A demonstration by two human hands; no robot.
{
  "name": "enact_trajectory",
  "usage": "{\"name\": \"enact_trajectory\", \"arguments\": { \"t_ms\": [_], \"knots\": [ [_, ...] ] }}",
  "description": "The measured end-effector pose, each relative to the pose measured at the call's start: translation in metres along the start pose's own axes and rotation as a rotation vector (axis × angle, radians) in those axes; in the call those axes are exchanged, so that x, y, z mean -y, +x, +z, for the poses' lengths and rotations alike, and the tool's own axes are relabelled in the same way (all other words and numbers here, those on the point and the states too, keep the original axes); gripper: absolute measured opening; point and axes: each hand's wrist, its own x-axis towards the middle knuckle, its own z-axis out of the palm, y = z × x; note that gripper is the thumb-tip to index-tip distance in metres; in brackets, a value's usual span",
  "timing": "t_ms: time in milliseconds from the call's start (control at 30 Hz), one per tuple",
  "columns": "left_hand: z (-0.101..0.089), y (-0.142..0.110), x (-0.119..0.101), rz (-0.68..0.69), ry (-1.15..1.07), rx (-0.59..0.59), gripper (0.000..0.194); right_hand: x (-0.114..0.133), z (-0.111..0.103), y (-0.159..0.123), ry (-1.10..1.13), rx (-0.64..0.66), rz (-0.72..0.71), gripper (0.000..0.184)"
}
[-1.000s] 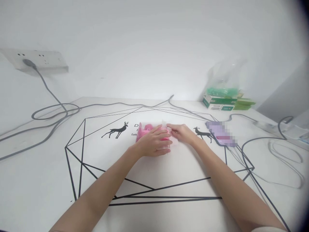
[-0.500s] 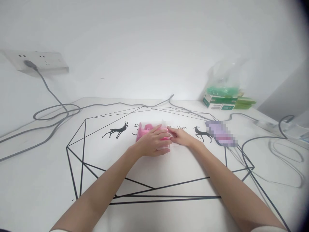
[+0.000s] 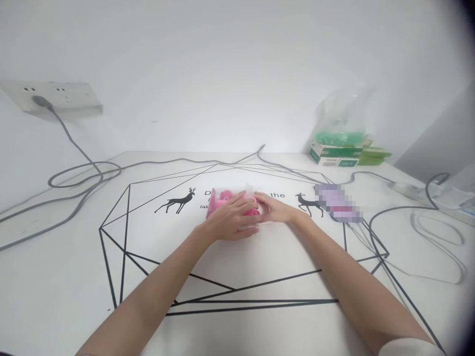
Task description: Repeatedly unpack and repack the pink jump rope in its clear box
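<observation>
A small clear plastic box (image 3: 214, 200) with pink contents lies on the table, in the middle of the head view. My left hand (image 3: 232, 218) grips it from the near side, its fingers laid across the top towards the right end. At that right end, the fingers and thumb of my right hand (image 3: 273, 208) are bent against the box. A bit of clear flap (image 3: 249, 188) sticks up between the hands. My fingers hide much of the box, and I cannot make out exactly what the pink things inside are.
A phone (image 3: 336, 201), blurred out, rests right of my right hand. Boxes (image 3: 336, 151) with a clear bag (image 3: 343, 116) stand at the back right. Grey cable (image 3: 85, 185) loops at left, running from a wall socket (image 3: 79, 96); more cable (image 3: 404, 210) lies at right.
My right hand has closed in on the box's right end, its fingers now more curled. The clear flap there stands out less. The left hand keeps its grip. The whole view has shifted slightly.
</observation>
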Motion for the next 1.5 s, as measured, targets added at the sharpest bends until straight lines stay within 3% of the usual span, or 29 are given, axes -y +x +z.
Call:
{"name": "enact_trajectory", "arguments": {
  "t_ms": [200, 433, 867, 1067, 1200, 1333, 1500],
  "knots": [
    [0.001, 0.0, 0.001, -0.004, -0.009, 0.026, 0.031, -0.021, 0.007, 0.0, 0.044, -0.063, 0.028, 0.054],
    [0.001, -0.001, 0.001, -0.02, -0.031, 0.041, 0.029, -0.009, 0.005, 0.004, 0.131, -0.016, -0.079, 0.062],
    [0.0, -0.002, 0.0, -0.051, -0.021, 0.062, 0.031, -0.015, 0.008, 0.004, -0.014, -0.079, 0.083, 0.025],
    [0.001, -0.003, 0.0, -0.046, -0.026, 0.062, 0.032, -0.014, 0.006, 0.003, 0.055, -0.116, 0.028, 0.037],
    [0.0, -0.002, 0.0, -0.037, -0.029, 0.056, 0.031, -0.012, 0.006, 0.004, 0.142, -0.054, 0.043, 0.048],
    [0.001, -0.003, 0.001, -0.029, -0.024, 0.042, 0.029, -0.013, 0.007, 0.006, 0.13, -0.012, 0.031, 0.044],
    [0.001, -0.002, 0.0, -0.033, -0.032, 0.042, 0.027, -0.018, 0.009, 0.008, 0.053, -0.052, 0.062, 0.039]
  ]
}}
